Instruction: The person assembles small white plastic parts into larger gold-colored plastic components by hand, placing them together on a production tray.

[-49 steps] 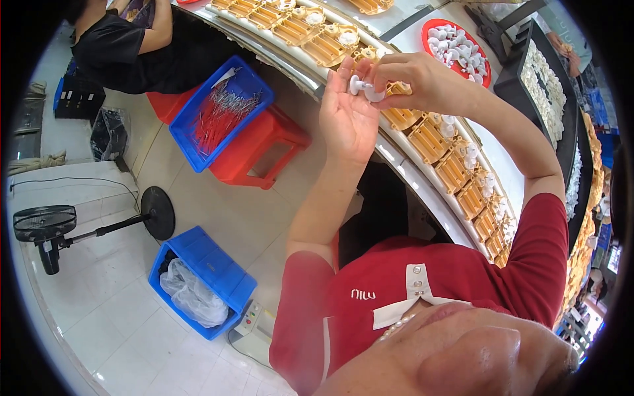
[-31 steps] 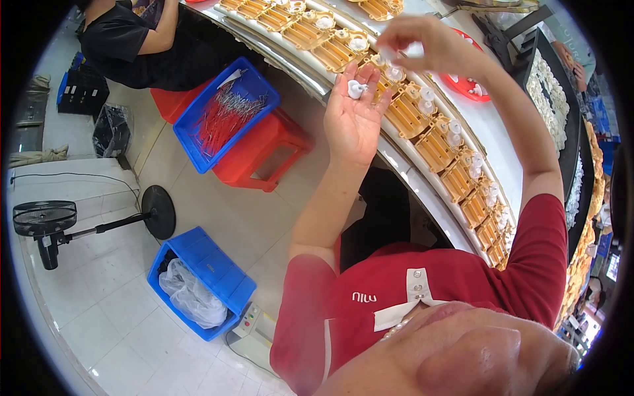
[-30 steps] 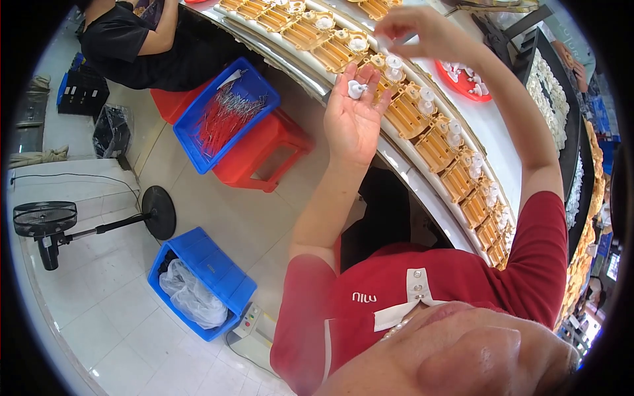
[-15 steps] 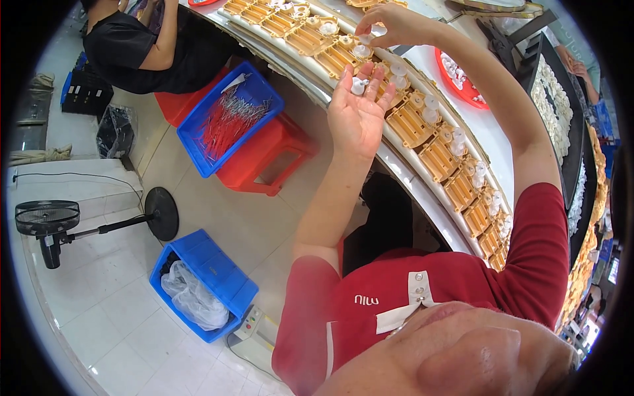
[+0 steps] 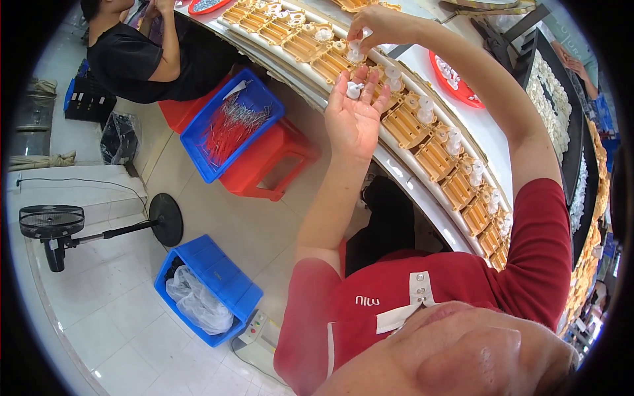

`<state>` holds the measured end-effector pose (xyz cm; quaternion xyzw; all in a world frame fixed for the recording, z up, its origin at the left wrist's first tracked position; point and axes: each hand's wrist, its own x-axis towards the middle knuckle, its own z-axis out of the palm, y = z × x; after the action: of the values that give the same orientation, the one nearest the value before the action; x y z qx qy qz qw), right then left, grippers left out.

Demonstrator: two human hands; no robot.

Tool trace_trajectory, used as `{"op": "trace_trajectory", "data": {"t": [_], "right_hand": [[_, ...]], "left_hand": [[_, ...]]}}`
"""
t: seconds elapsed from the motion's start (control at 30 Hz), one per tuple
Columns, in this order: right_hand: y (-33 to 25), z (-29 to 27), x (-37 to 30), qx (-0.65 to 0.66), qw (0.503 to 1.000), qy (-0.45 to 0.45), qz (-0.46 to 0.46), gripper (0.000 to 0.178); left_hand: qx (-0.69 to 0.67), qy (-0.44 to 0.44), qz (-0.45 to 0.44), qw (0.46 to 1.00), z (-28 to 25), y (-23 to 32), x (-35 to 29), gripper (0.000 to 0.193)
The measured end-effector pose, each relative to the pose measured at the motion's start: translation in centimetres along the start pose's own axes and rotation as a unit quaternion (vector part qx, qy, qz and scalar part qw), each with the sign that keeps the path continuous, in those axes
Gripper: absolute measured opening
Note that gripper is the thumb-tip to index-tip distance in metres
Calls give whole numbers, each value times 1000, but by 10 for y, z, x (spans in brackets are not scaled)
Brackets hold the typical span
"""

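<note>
My left hand (image 5: 355, 125) is palm up beside the row of tan plastic housings (image 5: 404, 125), its fingers slightly curled and apart. Small white plastic parts (image 5: 354, 90) rest on its fingers. Above it, my right hand (image 5: 380, 25) reaches over the row from the far side, thumb and fingertips pinched on a small translucent plastic piece (image 5: 354, 53) at one housing. Its fingertips partly hide where the piece meets the housing. Down the row toward me, several housings carry clear round plastic pieces (image 5: 454, 142).
A red tray (image 5: 456, 79) of white parts lies beyond the row. Black trays (image 5: 551, 99) hold pale parts at right. To the left are a blue bin (image 5: 231, 125) of red-and-metal rods on a red stool (image 5: 277, 162), a fan (image 5: 53, 224), another blue bin (image 5: 211, 284) and a seated co-worker (image 5: 132, 63).
My right hand has moved a little left along the row, its fingertips now at a different housing. My left hand stays nearly in place with the white parts. The whole view has shifted slightly.
</note>
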<state>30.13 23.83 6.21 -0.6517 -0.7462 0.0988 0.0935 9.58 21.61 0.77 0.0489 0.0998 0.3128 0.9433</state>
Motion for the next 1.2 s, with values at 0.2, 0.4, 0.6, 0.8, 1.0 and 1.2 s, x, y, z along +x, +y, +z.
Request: {"op": "trace_trajectory", "data": {"t": [0.2,0.4,0.6,0.8,1.0,1.2], "right_hand": [[0,-3,-1,136,988,13,65,26],[4,6,1,36,999,8,35,21],[-16,-1,-13,31,991,127,28,21],[-83,-9,-49,169,982,58,-58,22],[-93,-5,-57,180,983,27,-32,22],[-95,-6,-61,127,982,71,-125,20]], "left_hand": [[-6,-2,-10,1000,-2,2,0,25],[-1,3,-25,1000,2,2,0,23],[-9,-6,-26,1000,0,3,0,27],[-47,-73,-27,996,3,8,-3,43],[-19,-69,-20,997,4,4,-3,52],[18,-73,11,997,4,9,-6,55]]}}
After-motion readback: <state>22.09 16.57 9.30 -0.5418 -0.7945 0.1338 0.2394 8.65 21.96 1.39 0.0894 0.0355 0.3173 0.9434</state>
